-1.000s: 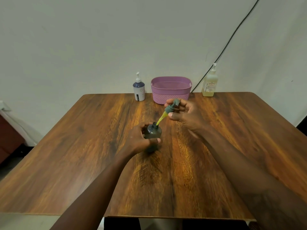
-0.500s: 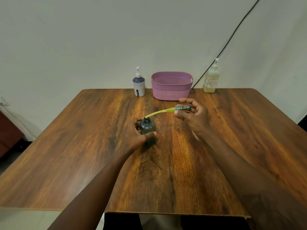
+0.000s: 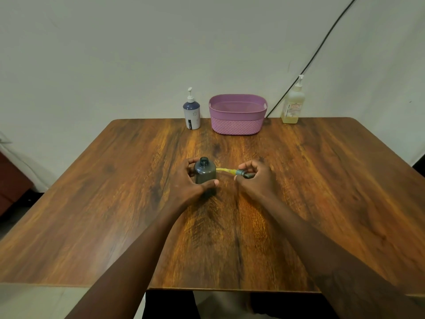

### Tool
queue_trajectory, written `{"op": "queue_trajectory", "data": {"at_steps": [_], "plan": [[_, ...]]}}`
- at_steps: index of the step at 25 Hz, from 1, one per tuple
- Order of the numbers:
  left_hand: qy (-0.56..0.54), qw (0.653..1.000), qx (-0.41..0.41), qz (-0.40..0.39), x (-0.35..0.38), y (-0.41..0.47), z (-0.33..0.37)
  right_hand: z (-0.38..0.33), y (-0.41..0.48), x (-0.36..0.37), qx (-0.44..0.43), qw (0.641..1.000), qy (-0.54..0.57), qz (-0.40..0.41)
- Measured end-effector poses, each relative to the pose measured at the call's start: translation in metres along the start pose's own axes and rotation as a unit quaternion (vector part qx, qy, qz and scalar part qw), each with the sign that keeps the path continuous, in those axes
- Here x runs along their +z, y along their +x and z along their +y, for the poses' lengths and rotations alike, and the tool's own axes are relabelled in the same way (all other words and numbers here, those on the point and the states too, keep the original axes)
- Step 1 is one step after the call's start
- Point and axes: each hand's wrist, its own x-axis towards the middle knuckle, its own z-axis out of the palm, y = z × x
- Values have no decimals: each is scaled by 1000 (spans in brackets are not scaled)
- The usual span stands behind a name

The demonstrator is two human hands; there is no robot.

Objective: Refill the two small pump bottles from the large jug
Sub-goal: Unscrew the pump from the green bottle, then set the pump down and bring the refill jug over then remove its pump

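A small dark grey bottle [image 3: 205, 172] stands upright at the middle of the wooden table [image 3: 322, 192], its neck uncapped. My left hand [image 3: 190, 180] wraps around it. My right hand [image 3: 256, 180] holds the removed pump head [image 3: 242, 173] low over the table, just right of the bottle. The pump's yellow dip tube [image 3: 225, 170] lies sideways and points at the bottle. A blue-and-white pump bottle [image 3: 192, 113] stands at the far edge. A larger pump bottle of pale yellow liquid [image 3: 293, 104] stands at the far right edge.
A purple plastic basket [image 3: 238, 116] sits at the far edge between the two standing bottles. A black cable [image 3: 317, 49] runs down the wall behind it. Dark furniture [image 3: 11, 180] stands beyond the table's left side.
My right hand drew the pump head and its tube fully out of the dark bottle, then lowered it to the right. My left hand kept hold of the bottle.
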Motion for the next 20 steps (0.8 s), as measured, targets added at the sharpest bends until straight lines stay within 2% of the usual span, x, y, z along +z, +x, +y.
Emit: {"op": "queue_trajectory", "data": {"at_steps": [8, 15, 20], "plan": [[27, 1000, 7, -1, 2, 0, -13, 22, -13, 26, 17, 998, -66, -17], [-4, 1000, 21, 6, 2, 0, -2, 27, -9, 17, 43, 996, -41, -67], [53, 995, 70, 36, 3, 9, 30, 13, -4, 4, 75, 996, 31, -42]]}}
